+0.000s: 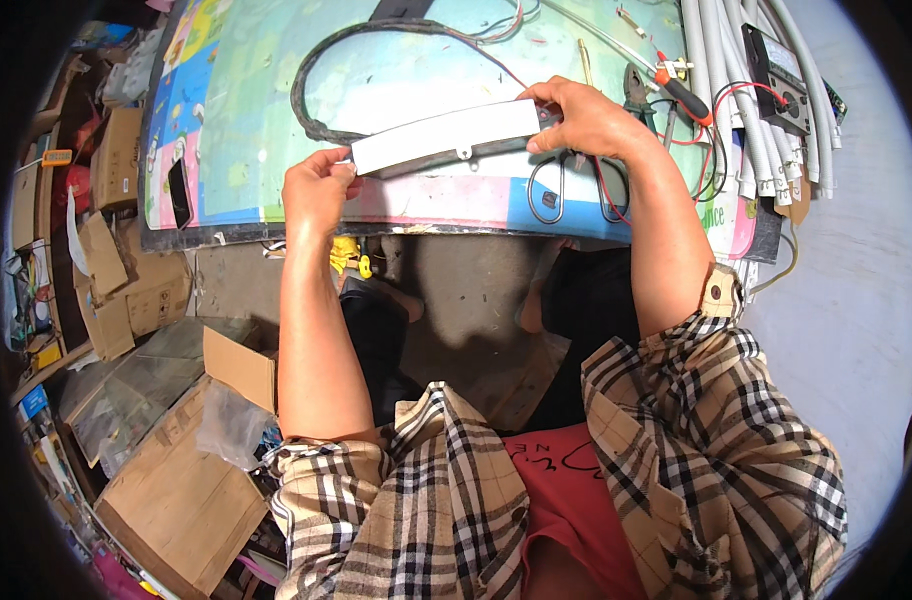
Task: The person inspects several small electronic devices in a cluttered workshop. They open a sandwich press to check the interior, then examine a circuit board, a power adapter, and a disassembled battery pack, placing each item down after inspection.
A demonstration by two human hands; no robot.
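Note:
A long white bar (446, 138) with a dark underside and a small mounting tab on its near edge is held level above the table (251, 120). My left hand (316, 190) pinches its left end between thumb and fingers. At the other end, my right hand (588, 122) grips a dark end piece, thumb below and fingers on top. Behind the bar, a thick black cable (298, 85) loops over the table and thins into wires toward the far side. Whether it joins the bar is hidden.
Right of my hand lie pliers (636, 90), an orange-black screwdriver (686, 98) and red and black leads running to a multimeter (781, 75). Several white tubes (711, 60) are stacked there. A phone (180, 193) rests at the table's left edge; cardboard boxes (156, 305) stand beyond.

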